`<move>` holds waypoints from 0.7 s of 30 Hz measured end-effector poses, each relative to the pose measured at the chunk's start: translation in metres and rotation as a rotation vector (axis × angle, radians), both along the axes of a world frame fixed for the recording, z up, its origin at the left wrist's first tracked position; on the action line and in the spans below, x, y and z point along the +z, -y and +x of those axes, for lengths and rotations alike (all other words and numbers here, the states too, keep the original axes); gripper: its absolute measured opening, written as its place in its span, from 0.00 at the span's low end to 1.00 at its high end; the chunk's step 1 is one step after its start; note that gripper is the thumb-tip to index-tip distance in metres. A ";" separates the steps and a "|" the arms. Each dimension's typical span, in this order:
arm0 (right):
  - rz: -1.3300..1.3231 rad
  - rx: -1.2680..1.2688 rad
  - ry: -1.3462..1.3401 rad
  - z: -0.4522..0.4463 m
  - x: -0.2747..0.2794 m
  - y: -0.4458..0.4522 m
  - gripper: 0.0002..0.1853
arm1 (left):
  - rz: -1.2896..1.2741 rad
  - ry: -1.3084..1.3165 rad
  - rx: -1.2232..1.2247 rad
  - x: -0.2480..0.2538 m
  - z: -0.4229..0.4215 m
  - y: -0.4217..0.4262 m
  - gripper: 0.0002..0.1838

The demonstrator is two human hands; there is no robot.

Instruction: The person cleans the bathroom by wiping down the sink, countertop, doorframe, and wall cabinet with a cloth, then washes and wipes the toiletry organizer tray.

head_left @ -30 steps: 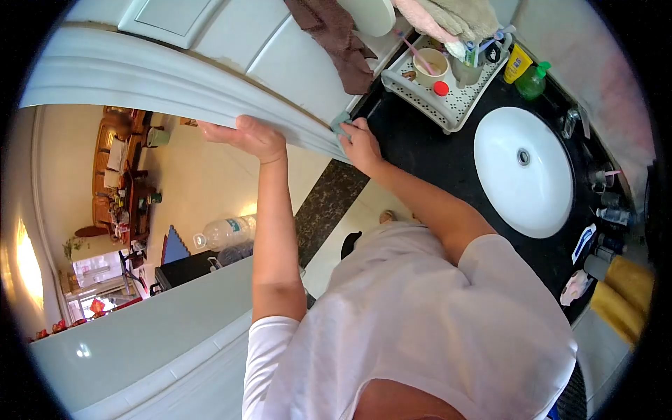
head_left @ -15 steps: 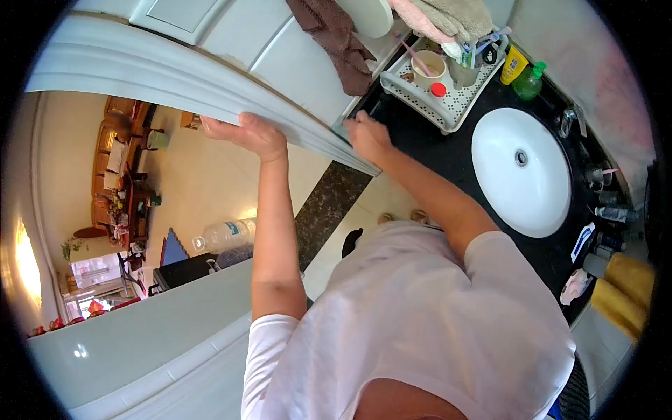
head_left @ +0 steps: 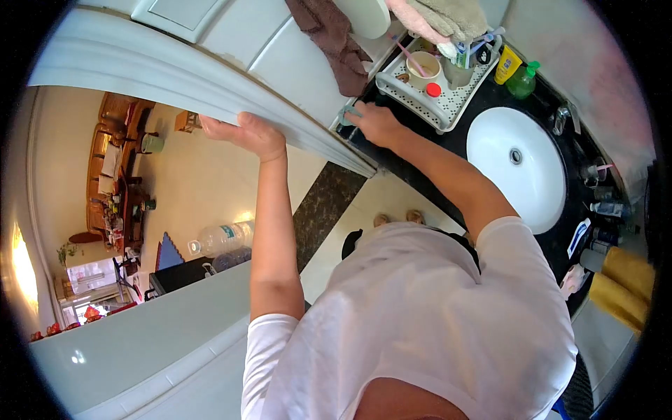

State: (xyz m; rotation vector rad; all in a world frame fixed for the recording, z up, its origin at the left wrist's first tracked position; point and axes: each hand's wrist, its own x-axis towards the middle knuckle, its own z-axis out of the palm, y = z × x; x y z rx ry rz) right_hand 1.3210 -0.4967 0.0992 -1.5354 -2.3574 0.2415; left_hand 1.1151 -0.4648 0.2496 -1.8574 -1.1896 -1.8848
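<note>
My right hand (head_left: 378, 124) is closed on a small grey-green cloth (head_left: 346, 115), pressed at the corner of the black countertop (head_left: 406, 150) beside the white door frame. Part of the cloth is hidden under my fingers. My left hand (head_left: 252, 136) is held up against the edge of the white door frame (head_left: 210, 84), with its fingers stretched out and nothing in it. Just past my right hand stands a white perforated tray (head_left: 448, 120), which carries a cup (head_left: 425, 78), a red-capped item (head_left: 433, 90) and toothbrushes.
A white oval sink (head_left: 490, 175) is set into the counter on the right. Behind it stand a green pump bottle (head_left: 521, 82) and a yellow tube (head_left: 507, 66). A brown towel (head_left: 329, 45) hangs on the wall. Through the doorway lies a room with a wooden sofa (head_left: 105, 150).
My right hand has shifted with the cloth up and slightly right along the counter's corner, and more of the cloth shows. My left hand stays against the door frame.
</note>
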 end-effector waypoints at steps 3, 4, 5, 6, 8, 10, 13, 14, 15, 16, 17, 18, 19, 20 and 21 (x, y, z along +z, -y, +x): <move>-0.059 -0.230 -0.058 0.015 0.000 -0.011 0.17 | -0.025 -0.011 0.033 -0.002 -0.004 0.001 0.42; -0.058 -0.224 -0.055 0.009 -0.006 -0.012 0.17 | -0.024 -0.008 0.039 0.000 -0.003 0.002 0.42; -0.037 -0.232 -0.084 0.001 -0.013 -0.011 0.15 | -0.017 -0.021 0.039 0.003 0.000 0.003 0.44; -0.019 -0.242 -0.113 -0.008 -0.014 -0.007 0.13 | -0.012 -0.035 0.037 0.004 0.001 0.005 0.45; -0.030 -0.156 -0.123 -0.024 -0.011 0.007 0.14 | -0.012 -0.022 0.045 0.002 0.001 0.004 0.45; 0.000 0.017 -0.081 -0.029 -0.015 0.015 0.16 | -0.008 -0.014 0.048 0.001 0.001 0.003 0.44; -0.036 0.028 -0.023 -0.014 -0.003 0.008 0.19 | 0.002 -0.003 0.036 0.000 0.000 0.000 0.45; -0.039 -0.007 -0.057 -0.005 -0.003 0.001 0.19 | -0.004 -0.014 0.018 -0.002 -0.002 0.000 0.43; -0.035 -0.101 -0.066 0.003 -0.003 -0.006 0.19 | -0.011 -0.023 0.003 -0.001 -0.004 0.001 0.42; -0.032 -0.191 -0.074 0.009 -0.003 -0.009 0.19 | -0.012 -0.023 0.009 -0.001 -0.005 0.002 0.42; 0.005 -0.239 -0.063 0.011 -0.006 -0.009 0.18 | -0.014 -0.049 0.022 -0.001 -0.005 0.002 0.42; 0.001 -0.234 -0.061 0.004 -0.012 -0.007 0.18 | -0.018 -0.076 0.034 0.000 -0.005 0.004 0.42; 0.017 -0.277 -0.136 -0.010 -0.020 -0.005 0.17 | -0.021 -0.074 0.038 -0.001 -0.004 0.005 0.42; 0.035 -0.321 -0.210 -0.021 -0.027 -0.002 0.17 | -0.020 -0.052 0.038 -0.002 -0.003 0.005 0.43; -0.037 -0.258 -0.192 -0.032 -0.018 0.010 0.17 | -0.019 -0.030 0.038 -0.002 -0.002 0.004 0.43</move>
